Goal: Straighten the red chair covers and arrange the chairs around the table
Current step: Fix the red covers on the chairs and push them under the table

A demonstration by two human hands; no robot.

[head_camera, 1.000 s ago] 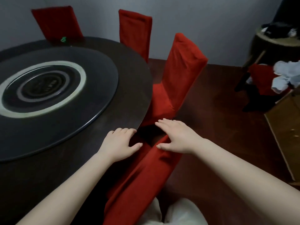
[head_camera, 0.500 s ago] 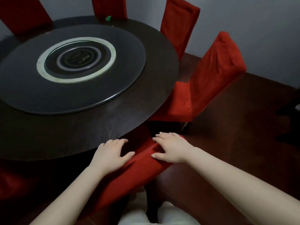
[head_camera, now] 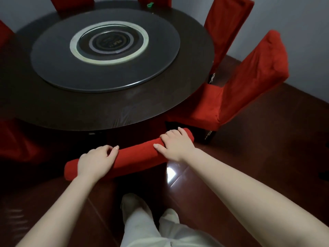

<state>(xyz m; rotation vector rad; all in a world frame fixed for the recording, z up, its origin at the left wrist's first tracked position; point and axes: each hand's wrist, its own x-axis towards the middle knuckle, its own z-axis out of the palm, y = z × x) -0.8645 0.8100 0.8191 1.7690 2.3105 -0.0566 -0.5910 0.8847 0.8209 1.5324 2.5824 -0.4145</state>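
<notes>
Our left hand (head_camera: 96,162) and right hand (head_camera: 175,144) gripped the red-covered chair back (head_camera: 135,154), now swung square to the tabletop (head_camera: 89,107).

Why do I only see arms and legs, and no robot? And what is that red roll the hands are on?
There is no robot here. A person wears a camera on the head. It looks forward and down, so you see what they see: their own arms and pale trousers. The left hand and the right hand both grip the red roll. It is really the top of a chair back in its red cover, seen from above. That chair stands close to the big round table. On the table lies a dark disc with a pale ring, and a small green thing sits near the far edge. More red chairs stand around, like the chair on the right.
</notes>
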